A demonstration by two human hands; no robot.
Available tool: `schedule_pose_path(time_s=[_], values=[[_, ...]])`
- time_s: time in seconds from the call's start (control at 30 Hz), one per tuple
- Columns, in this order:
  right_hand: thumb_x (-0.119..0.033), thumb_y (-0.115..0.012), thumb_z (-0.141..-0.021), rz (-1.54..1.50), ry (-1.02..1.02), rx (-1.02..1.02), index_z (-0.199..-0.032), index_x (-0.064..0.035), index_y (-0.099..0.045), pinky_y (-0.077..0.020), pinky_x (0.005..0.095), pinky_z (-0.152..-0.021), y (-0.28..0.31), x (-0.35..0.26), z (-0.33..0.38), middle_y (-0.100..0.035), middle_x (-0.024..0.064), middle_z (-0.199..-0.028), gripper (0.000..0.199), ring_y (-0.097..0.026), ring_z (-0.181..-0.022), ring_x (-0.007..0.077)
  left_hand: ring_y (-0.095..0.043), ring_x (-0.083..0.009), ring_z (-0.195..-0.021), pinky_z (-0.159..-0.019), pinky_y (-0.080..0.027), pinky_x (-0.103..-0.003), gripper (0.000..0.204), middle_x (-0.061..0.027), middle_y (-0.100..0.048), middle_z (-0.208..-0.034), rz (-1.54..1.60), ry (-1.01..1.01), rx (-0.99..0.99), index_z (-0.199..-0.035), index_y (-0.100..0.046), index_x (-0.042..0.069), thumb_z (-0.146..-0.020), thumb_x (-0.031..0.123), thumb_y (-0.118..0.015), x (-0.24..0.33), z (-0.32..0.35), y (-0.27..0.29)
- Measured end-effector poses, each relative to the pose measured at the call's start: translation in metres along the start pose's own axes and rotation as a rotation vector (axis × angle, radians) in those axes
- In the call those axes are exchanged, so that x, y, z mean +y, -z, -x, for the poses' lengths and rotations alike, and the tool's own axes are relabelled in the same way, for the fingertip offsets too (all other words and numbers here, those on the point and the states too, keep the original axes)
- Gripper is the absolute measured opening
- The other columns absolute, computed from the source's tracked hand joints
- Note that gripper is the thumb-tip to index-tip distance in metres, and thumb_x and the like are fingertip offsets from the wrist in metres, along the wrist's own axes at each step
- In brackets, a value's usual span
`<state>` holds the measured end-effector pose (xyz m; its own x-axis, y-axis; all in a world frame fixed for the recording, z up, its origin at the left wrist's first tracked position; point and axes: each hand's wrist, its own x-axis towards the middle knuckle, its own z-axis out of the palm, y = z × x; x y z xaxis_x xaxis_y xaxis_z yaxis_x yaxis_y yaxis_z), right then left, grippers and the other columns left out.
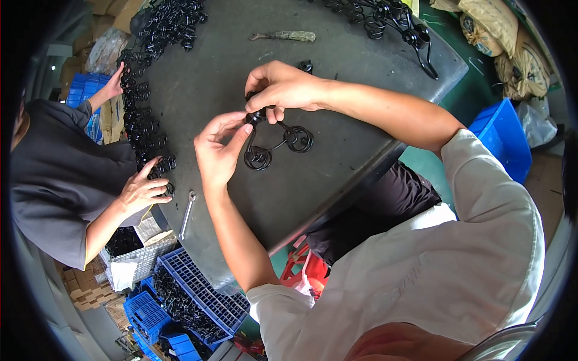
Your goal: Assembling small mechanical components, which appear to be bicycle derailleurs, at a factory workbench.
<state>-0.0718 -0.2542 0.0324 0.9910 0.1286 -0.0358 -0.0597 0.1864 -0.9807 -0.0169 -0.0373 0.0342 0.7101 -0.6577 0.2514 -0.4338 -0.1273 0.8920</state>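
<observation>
Over the dark table, both my hands are closed on one black wire coil spring. Two round coils hang from it toward me, joined by a bent wire, and a darker fitting sits at its upper end. My left hand pinches the spring just below that fitting, thumb against fingers. From above and to the right, my right hand grips the fitting itself, which its fingers partly cover. Just beyond my right hand lies a small black part.
A wrench lies near the left edge, another tool with a wrapped handle at the far side. Black parts pile at far left; more springs lie far right. A co-worker's hand touches a row of coils. Blue crates stand below.
</observation>
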Motion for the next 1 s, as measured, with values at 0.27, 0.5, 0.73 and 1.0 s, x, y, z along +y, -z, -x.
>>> schedule_pose_path(time_s=[0.27,0.5,0.73,1.0], values=[[-0.010,-0.069,-0.090,-0.172,-0.067,-0.001,-0.102,0.0065,-0.058,-0.0546,0.0264,-0.050,-0.001,0.000,-0.003,-0.065,0.0124,-0.086,0.024,-0.067,-0.060,0.0180,-0.068,-0.0128,-0.095,-0.082,-0.054,-0.026,0.031,-0.0076,-0.073,-0.101,0.031,-0.011,-0.024,-0.113,-0.067,-0.001,-0.084,-0.007,-0.075,-0.003,-0.002,0.001],[-0.011,-0.068,-0.092,-0.178,-0.075,0.013,-0.101,0.0067,-0.057,-0.0552,0.0256,-0.049,-0.006,0.000,-0.004,-0.065,0.0140,-0.089,0.023,-0.068,-0.061,0.0180,-0.068,-0.0160,-0.099,-0.088,-0.056,-0.029,0.030,-0.0112,-0.071,-0.103,0.158,0.050,-0.037,-0.114,-0.063,-0.004,-0.085,-0.011,-0.071,0.000,-0.001,0.004],[-0.011,-0.067,-0.092,-0.064,-0.059,0.045,-0.103,0.0091,-0.056,-0.0599,0.0282,-0.051,-0.010,-0.002,-0.003,-0.063,0.0149,-0.089,0.026,-0.071,-0.062,0.0211,-0.068,-0.0185,-0.099,-0.088,-0.057,-0.029,0.034,-0.0134,-0.068,-0.108,0.144,0.140,0.001,-0.113,-0.061,-0.005,-0.083,-0.012,-0.073,-0.003,-0.003,0.002],[-0.014,-0.067,-0.093,-0.108,-0.056,0.049,-0.105,0.0098,-0.055,-0.0638,0.0302,-0.059,-0.012,0.001,-0.005,-0.064,0.0157,-0.091,0.029,-0.072,-0.067,0.0228,-0.069,-0.0152,-0.091,-0.081,-0.058,-0.025,0.027,-0.0094,-0.066,-0.100,0.252,0.217,0.021,-0.104,-0.061,-0.003,-0.082,-0.012,-0.074,-0.017,-0.003,0.005]])
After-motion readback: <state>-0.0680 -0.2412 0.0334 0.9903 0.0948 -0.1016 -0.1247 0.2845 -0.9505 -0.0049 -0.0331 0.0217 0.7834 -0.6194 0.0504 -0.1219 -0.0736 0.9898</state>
